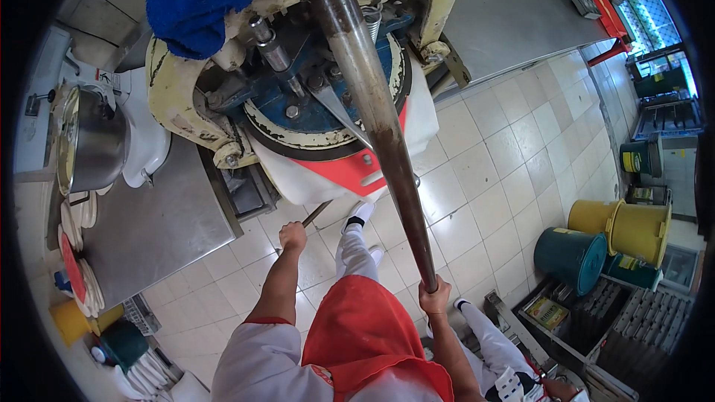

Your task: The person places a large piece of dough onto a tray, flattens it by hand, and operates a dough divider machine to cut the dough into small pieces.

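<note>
A cream and blue machine (277,119) with a red and white board (328,167) beneath its round plate fills the top centre. My left hand (293,235) is closed on a thin metal rod (316,216) below the machine's lower left. My right hand (434,294) is wrapped round the lower end of a long, stained steel bar (383,141), which runs up into a cream socket at the machine's top. A blue cloth (192,11) hangs over the machine's upper left. My red apron shows between my arms.
A steel counter (149,231) with a steel pot (100,141) stands left, another counter (499,7) top right. Yellow tubs (637,232), a green tub (567,259) and stacked metal trays (637,339) stand right on the tiled floor (499,186). Another person (499,350) is at lower right.
</note>
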`<action>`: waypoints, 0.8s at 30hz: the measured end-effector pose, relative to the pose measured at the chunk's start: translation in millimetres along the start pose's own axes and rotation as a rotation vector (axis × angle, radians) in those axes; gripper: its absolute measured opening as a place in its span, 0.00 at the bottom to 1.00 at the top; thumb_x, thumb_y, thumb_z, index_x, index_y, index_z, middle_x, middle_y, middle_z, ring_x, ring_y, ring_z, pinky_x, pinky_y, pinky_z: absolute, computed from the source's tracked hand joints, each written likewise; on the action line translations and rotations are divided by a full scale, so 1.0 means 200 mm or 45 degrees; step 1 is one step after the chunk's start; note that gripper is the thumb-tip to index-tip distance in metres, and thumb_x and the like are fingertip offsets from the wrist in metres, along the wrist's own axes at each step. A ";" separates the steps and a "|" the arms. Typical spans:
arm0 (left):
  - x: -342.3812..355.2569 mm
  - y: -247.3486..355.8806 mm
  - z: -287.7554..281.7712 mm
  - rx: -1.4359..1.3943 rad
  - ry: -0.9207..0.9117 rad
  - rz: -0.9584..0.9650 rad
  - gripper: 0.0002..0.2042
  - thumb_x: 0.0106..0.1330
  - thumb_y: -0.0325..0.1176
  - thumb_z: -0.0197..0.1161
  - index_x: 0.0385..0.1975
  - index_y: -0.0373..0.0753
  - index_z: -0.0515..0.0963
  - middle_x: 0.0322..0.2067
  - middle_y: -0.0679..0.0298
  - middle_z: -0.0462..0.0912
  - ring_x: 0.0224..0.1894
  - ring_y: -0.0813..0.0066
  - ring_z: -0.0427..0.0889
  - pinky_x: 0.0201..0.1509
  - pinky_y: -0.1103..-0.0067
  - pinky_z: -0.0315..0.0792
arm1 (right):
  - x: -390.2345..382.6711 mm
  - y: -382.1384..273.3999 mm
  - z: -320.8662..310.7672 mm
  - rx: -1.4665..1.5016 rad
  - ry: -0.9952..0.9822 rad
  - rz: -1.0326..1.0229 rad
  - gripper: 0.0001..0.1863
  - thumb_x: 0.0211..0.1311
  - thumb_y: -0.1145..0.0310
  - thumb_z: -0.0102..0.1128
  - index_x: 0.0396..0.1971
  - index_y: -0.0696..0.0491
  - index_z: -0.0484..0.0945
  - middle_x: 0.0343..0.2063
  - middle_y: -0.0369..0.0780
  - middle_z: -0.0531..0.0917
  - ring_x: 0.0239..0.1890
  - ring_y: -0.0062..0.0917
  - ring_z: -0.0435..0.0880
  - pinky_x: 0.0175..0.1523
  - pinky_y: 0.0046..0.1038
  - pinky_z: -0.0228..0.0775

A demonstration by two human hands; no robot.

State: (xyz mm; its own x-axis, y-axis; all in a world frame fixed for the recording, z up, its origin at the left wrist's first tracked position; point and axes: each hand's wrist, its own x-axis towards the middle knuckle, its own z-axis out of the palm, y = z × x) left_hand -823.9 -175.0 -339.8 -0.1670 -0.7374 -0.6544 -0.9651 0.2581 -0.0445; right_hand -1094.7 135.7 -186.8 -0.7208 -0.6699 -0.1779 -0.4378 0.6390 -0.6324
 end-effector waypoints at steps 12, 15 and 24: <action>0.01 0.00 0.00 0.002 0.009 -0.013 0.10 0.62 0.27 0.56 0.36 0.38 0.85 0.40 0.52 0.86 0.45 0.55 0.86 0.49 0.67 0.80 | -0.01 -0.02 -0.01 0.017 -0.042 0.027 0.10 0.51 0.69 0.65 0.20 0.59 0.74 0.16 0.52 0.77 0.22 0.52 0.80 0.28 0.41 0.70; 0.01 0.00 0.01 0.011 0.014 -0.006 0.10 0.62 0.27 0.56 0.36 0.38 0.85 0.40 0.52 0.86 0.45 0.55 0.86 0.49 0.67 0.80 | 0.00 -0.03 0.00 0.062 0.018 0.045 0.12 0.44 0.70 0.67 0.17 0.56 0.71 0.14 0.49 0.75 0.19 0.50 0.78 0.26 0.40 0.70; 0.03 -0.02 0.05 -0.023 0.056 -0.012 0.08 0.57 0.27 0.60 0.33 0.39 0.85 0.38 0.51 0.86 0.44 0.54 0.86 0.49 0.67 0.80 | 0.00 -0.02 0.00 0.033 -0.038 0.083 0.12 0.45 0.70 0.67 0.16 0.56 0.71 0.13 0.50 0.75 0.19 0.50 0.78 0.26 0.40 0.70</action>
State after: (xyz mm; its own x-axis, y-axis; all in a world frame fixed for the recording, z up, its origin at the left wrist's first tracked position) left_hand -818.6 -173.9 -351.4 -0.1662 -0.7667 -0.6201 -0.9701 0.2398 -0.0364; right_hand -1093.5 133.9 -184.2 -0.7308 -0.6386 -0.2411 -0.3766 0.6718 -0.6379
